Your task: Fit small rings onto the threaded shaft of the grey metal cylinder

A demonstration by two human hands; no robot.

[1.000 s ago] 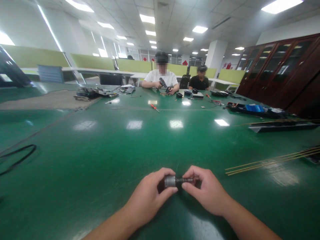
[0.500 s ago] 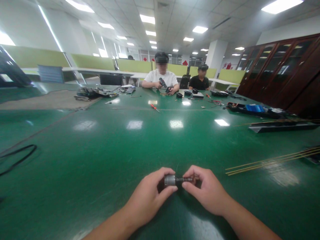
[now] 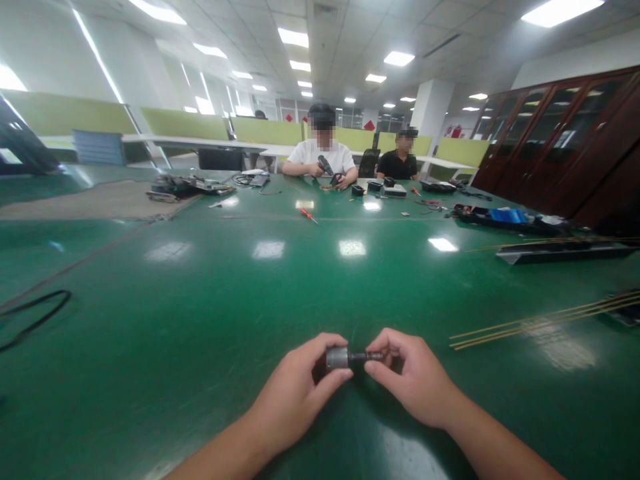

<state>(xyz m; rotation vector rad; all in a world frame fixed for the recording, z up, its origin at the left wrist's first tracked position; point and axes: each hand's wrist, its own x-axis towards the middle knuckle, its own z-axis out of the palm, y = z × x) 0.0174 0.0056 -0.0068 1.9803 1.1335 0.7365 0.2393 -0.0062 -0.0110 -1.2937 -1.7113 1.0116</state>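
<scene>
Low in the middle of the view, I hold a short grey metal cylinder with a thin dark shaft running out of its right side. The piece lies level, and its exact kind cannot be made out. My left hand is wrapped round the cylinder, thumb below and fingers above, covering its left end. On the other side, my right hand pinches the shaft between thumb and fingertips, and the shaft's far end goes out of sight among the fingers. Both hands are just above the green tabletop.
An orange-handled screwdriver lies ahead. Thin yellowish rods and a black channel are at right, a black cable at left. Across the table a person in white holds a power drill; another person sits beside.
Both hands keep their grips. The cylinder has shifted very slightly left, and a little more of the shaft shows between the hands. The view has drifted a touch.
</scene>
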